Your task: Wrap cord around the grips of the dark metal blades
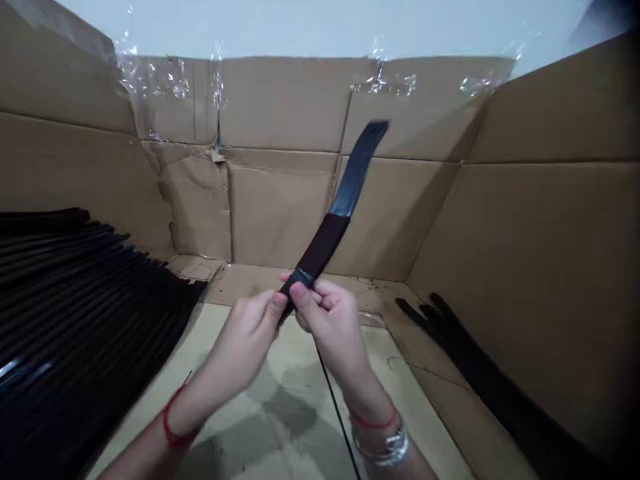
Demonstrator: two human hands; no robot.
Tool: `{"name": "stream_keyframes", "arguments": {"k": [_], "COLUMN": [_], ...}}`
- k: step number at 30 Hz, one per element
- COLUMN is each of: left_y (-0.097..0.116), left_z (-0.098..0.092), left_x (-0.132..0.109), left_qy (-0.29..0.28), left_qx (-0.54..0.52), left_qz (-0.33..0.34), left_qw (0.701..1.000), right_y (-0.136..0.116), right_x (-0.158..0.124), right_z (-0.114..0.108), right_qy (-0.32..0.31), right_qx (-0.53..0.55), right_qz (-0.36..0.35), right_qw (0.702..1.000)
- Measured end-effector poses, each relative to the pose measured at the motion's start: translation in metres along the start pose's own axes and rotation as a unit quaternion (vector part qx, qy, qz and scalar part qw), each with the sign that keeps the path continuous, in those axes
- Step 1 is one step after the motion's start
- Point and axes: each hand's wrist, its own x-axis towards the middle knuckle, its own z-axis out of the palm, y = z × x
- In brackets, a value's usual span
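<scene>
One long flat black strip [334, 227], with a dark maroon band in its middle part, is held at its lower end only. The long axis is directed from the hands upward and to the right, away from the person, and the free end is raised in front of the brown cardboard back wall [280, 213].

The left hand [247, 333] is closed, and the very end of the strip is pinched between its thumb and fingers. The right hand [333, 327] is closed in the same way, touching the left one, with its thumb placed a little further up the strip.

At the left, a big pile of similar black strips [75, 320] is laid, too many to be counted. At the right, near the side wall, a small loose bundle of black strips [480, 373] is seen; its number cannot be told exactly.
</scene>
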Motion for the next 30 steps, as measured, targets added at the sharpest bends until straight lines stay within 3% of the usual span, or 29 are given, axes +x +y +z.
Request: {"name": "stream_keyframes", "arguments": {"k": [2,4,6,7,9,10,11,13,14,15,17,18,19,22,23,26,27,29,30], "left_y": [0.004,0.007,0.008,0.008,0.006,0.005,0.004,0.002,0.002,0.001,0.002,0.002,0.002,0.003,0.003,0.003,0.003,0.001,0.000], "left_z": [-0.007,-0.011,-0.010,-0.009,-0.006,-0.005,-0.004,-0.003,-0.004,-0.004,-0.006,-0.007,-0.008,-0.012,-0.013,-0.016,-0.015,-0.010,-0.008], "left_x": [0.003,0.005,0.005,0.006,0.008,0.009,0.010,0.011,0.011,0.010,0.009,0.008,0.008,0.008,0.008,0.008,0.008,0.010,0.010], "left_qy": [-0.020,-0.004,0.082,0.090,0.015,-0.022,-0.025,0.054,0.086,0.083,-0.012,-0.061,-0.071,0.068,0.074,-0.109,-0.121,0.023,0.085], "left_qx": [0.050,0.089,0.134,0.122,0.055,0.031,0.029,0.068,0.080,0.073,0.018,-0.006,-0.002,0.099,0.111,0.054,0.053,0.116,0.135], "left_qz": [0.034,0.058,0.087,0.072,0.019,0.006,0.013,0.059,0.066,0.049,-0.019,-0.042,-0.035,0.057,0.056,-0.038,-0.036,0.044,0.071], "left_qw": [0.998,0.994,0.984,0.986,0.998,0.999,0.999,0.994,0.991,0.993,1.000,0.997,0.997,0.991,0.989,0.992,0.991,0.992,0.985], "right_y": [0.003,0.005,0.006,0.006,0.005,0.004,0.002,0.000,0.000,-0.001,-0.001,0.000,0.001,0.004,0.005,0.006,0.006,0.006,0.006], "right_x": [0.002,0.005,0.005,0.005,0.003,0.002,0.001,-0.001,-0.001,-0.001,0.002,0.003,0.005,0.007,0.007,0.005,0.005,0.005,0.006], "right_z": [-0.003,-0.004,-0.004,-0.003,-0.001,-0.001,0.000,-0.001,-0.001,-0.002,-0.004,-0.004,-0.004,-0.002,-0.002,-0.001,0.000,0.000,0.000], "right_qy": [0.036,0.070,0.129,0.117,0.061,0.056,0.077,0.151,0.159,0.134,0.049,0.030,0.039,0.116,0.100,0.027,0.050,0.131,0.142], "right_qx": [-0.005,-0.015,-0.031,-0.036,-0.053,-0.068,-0.085,-0.109,-0.106,-0.092,-0.060,-0.048,-0.039,-0.031,-0.031,-0.059,-0.072,-0.079,-0.070], "right_qz": [-0.023,-0.047,-0.086,-0.085,-0.064,-0.064,-0.076,-0.106,-0.104,-0.088,-0.042,-0.033,-0.040,-0.082,-0.073,-0.035,-0.050,-0.097,-0.102], "right_qw": [0.999,0.996,0.987,0.989,0.995,0.994,0.990,0.977,0.976,0.983,0.996,0.998,0.998,0.989,0.992,0.997,0.995,0.984,0.982]}}
